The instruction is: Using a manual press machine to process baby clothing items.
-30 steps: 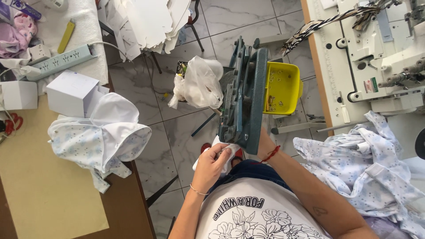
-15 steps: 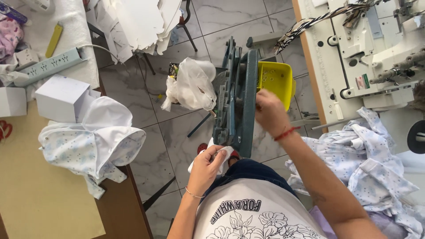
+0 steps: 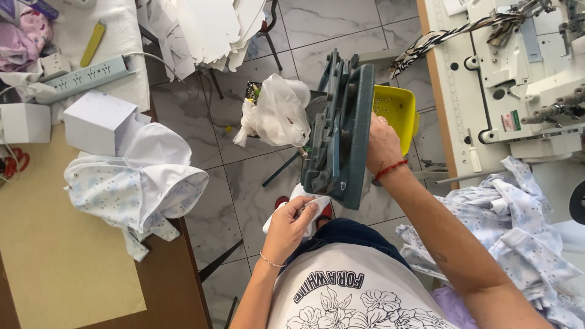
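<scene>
at centre frame, the left hand [image 3: 292, 222] pinches a small white cloth [image 3: 303, 204] under a blue-green press machine [image 3: 338, 137]; the right hand [image 3: 382, 143] rests on its side, grip hidden.

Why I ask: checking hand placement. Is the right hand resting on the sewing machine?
No, the right hand rests on the blue-green press; the sewing machine stands apart.

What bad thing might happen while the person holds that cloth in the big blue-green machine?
The left hand pinches a white cloth right at the foot of the press, so fingers might get squeezed. The right hand rests on the press's side beside the yellow tray; a bump might knock the tray. The cloth might also slip out of place.
</scene>
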